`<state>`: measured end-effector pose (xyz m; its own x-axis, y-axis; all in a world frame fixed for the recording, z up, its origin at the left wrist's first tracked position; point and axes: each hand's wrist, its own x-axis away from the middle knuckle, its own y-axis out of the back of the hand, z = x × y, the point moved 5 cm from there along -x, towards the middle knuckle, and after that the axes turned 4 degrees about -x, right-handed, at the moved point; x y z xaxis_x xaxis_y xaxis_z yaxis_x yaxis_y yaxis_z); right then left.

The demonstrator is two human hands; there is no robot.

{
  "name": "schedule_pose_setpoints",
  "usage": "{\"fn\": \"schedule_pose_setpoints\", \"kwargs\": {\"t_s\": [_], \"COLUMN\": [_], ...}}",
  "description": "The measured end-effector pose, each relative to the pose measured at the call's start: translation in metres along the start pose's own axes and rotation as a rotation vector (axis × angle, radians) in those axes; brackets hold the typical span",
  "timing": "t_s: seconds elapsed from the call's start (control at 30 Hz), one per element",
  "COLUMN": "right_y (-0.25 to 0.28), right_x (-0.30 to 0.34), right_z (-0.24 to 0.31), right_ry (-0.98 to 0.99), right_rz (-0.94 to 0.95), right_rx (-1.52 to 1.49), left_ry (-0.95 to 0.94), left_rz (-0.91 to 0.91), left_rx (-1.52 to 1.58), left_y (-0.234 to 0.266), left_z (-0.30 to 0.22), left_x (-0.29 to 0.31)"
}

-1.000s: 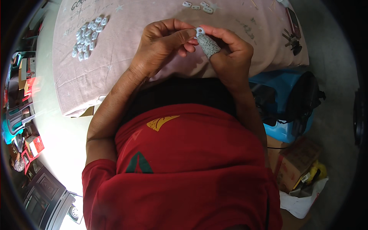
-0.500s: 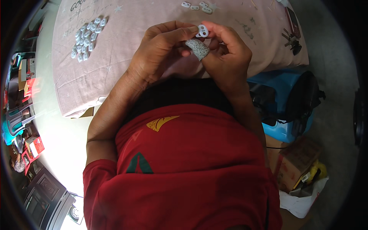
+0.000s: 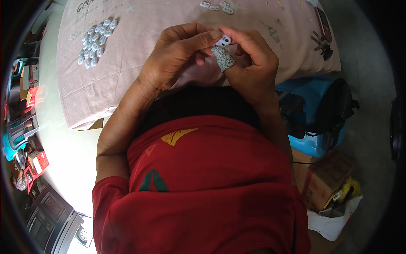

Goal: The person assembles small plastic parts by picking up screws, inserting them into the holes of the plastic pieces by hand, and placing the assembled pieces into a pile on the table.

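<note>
Above the table's near edge, a small white plastic two-hole cord lock (image 3: 224, 41) is held up between both hands. My left hand (image 3: 171, 53) is closed, with its thumb and fingers pinching the left end. My right hand (image 3: 258, 59) is closed too; its index fingertip rests at the upper edge, and its thumb, in a grey knitted sleeve (image 3: 223, 58), lies just below. Fingers partly cover the lock. A pile of similar white pieces (image 3: 94, 42) lies at the left of the table, and several more white pieces (image 3: 228, 10) lie beyond my hands.
A pink printed cloth (image 3: 139, 46) covers the table. At its right edge are a phone (image 3: 323, 23) and keys (image 3: 325, 48). A blue plastic container (image 3: 313, 142) with a black bag (image 3: 338, 106) stands right of me, near a cardboard box (image 3: 325, 182).
The cord lock has tilted over and dropped slightly, its holes now running sideways. My right index finger has shifted left across its top, and the sleeved thumb has moved a little right and down.
</note>
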<state>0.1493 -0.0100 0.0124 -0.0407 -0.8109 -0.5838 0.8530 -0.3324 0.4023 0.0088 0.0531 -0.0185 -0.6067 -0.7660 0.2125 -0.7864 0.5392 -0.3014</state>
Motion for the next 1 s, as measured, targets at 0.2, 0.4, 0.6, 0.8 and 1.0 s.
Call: {"fn": "schedule_pose_setpoints", "kwargs": {"t_s": [0.2, 0.4, 0.6, 0.8, 1.0], "right_y": [0.001, 0.002, 0.004, 0.006, 0.010], "right_x": [0.000, 0.000, -0.001, -0.001, -0.010], "right_z": [0.002, 0.003, 0.005, 0.008, 0.012], "right_ry": [0.055, 0.105, 0.115, 0.089, 0.038], "right_rz": [0.020, 0.080, 0.133, 0.156, 0.146], "right_rx": [0.086, 0.114, 0.085, 0.076, 0.110], "left_ry": [-0.018, 0.020, 0.053, 0.076, 0.015], "left_rz": [-0.001, 0.028, 0.051, 0.072, 0.030], "left_rx": [0.010, -0.051, -0.125, -0.162, -0.059], "left_y": [-0.002, 0.000, 0.001, 0.001, -0.003], "left_z": [-0.001, -0.003, -0.002, -0.001, -0.002], "left_x": [0.002, 0.004, 0.005, 0.006, 0.006]}}
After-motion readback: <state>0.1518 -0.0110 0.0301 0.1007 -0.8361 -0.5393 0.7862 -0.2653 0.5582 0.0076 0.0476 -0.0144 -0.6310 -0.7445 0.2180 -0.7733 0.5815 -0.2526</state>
